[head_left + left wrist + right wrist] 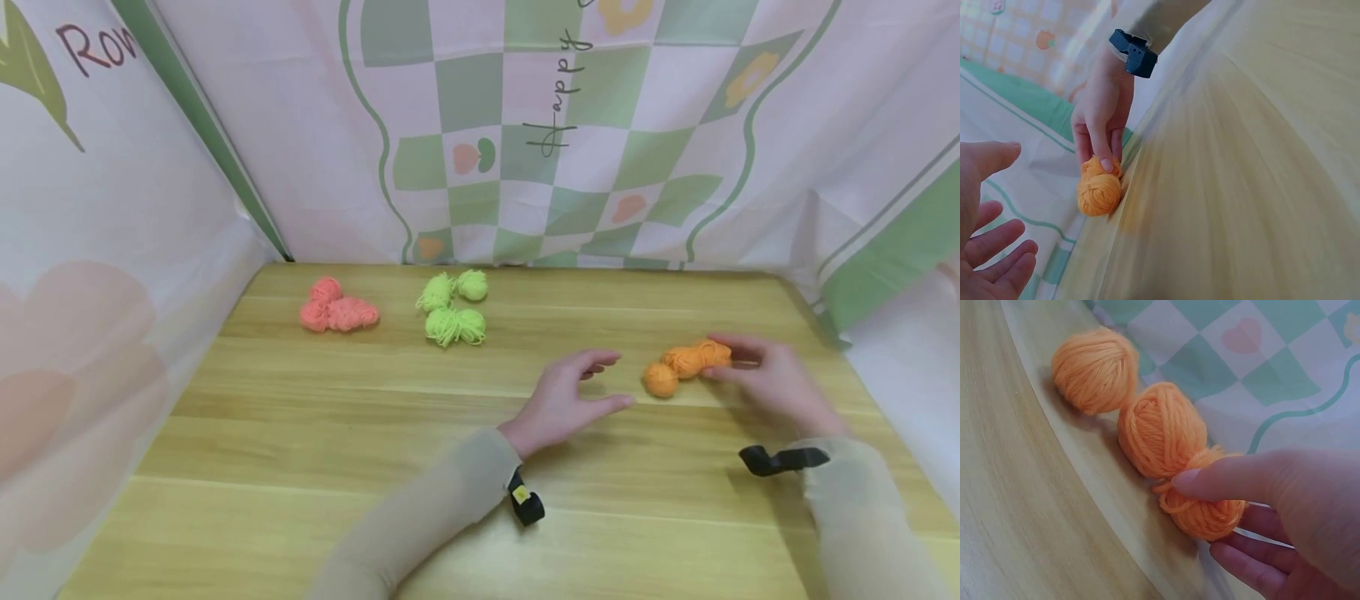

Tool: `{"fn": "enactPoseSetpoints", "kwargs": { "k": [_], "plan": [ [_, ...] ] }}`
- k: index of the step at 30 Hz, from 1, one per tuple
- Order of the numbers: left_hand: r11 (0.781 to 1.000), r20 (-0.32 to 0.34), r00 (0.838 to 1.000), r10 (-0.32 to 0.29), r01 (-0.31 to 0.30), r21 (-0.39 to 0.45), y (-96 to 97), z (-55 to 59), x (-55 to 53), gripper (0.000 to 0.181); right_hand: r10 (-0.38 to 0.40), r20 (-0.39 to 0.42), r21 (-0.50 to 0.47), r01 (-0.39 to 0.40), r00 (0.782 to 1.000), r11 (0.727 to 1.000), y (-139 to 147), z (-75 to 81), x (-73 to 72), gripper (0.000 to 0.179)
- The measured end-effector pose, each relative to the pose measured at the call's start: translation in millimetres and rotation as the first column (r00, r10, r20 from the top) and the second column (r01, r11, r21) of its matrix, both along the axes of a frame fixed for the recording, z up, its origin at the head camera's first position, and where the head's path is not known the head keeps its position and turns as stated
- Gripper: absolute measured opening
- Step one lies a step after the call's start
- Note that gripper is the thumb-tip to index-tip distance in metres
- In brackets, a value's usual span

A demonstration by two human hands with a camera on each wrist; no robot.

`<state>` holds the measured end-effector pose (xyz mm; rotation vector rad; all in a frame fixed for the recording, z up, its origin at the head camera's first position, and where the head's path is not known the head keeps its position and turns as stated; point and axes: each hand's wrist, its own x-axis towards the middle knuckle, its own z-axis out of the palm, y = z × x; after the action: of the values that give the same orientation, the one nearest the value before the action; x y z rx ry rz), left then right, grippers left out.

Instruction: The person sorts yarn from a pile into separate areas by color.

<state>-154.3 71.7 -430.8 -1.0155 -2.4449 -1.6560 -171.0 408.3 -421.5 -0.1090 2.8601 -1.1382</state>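
Observation:
Three orange yarn balls (683,362) lie in a slanting row at the right of the wooden table. My right hand (783,385) pinches the rearmost orange ball (1210,512) between thumb and fingers, as the right wrist view shows. The middle ball (1162,430) touches it, and the front ball (1095,370) sits just beyond. To the left of the row, my left hand (562,402) hovers with fingers and thumb spread and nothing between them. In the left wrist view its loosely bent fingers (1000,240) stand apart from the orange yarn.
Several lime-green yarn balls (455,326) lie near the table's back edge, left of centre. Farther left is a cluster of coral-pink yarn balls (337,313). A printed checkered cloth (468,92) hangs behind the wooden table (300,500), with cloth walls at both sides.

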Motion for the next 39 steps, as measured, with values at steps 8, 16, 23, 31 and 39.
{"fn": "enactPoseSetpoints", "kwargs": {
  "k": [8,16,23,31,39],
  "plan": [
    [1.000,0.027,1.000,0.010,-0.010,-0.027,19.1,2.1,-1.6,0.059,-0.016,-0.010,0.002,0.016,1.000,1.000,0.0,-1.1,1.4,0.068],
    [0.997,0.062,0.997,0.035,-0.031,-0.070,36.8,-2.1,-4.8,0.058,-0.020,-0.008,-0.011,0.020,1.000,1.000,-2.3,-1.5,2.1,0.067],
    [0.994,0.076,0.994,0.076,-0.069,-0.087,53.2,-7.8,-6.3,0.057,-0.010,-0.020,-0.017,0.010,1.000,1.000,1.4,-4.6,1.5,0.065],
    [0.981,0.124,0.982,0.141,-0.122,-0.153,68.9,-15.3,-9.7,0.060,0.012,-0.060,-0.012,-0.012,0.998,1.000,4.1,-7.8,0.3,0.064],
    [0.968,0.133,0.976,0.170,-0.140,-0.206,82.0,-23.2,-17.1,0.062,0.008,-0.055,-0.014,-0.009,0.998,1.000,5.1,-9.8,0.0,0.063]
  ]
}}
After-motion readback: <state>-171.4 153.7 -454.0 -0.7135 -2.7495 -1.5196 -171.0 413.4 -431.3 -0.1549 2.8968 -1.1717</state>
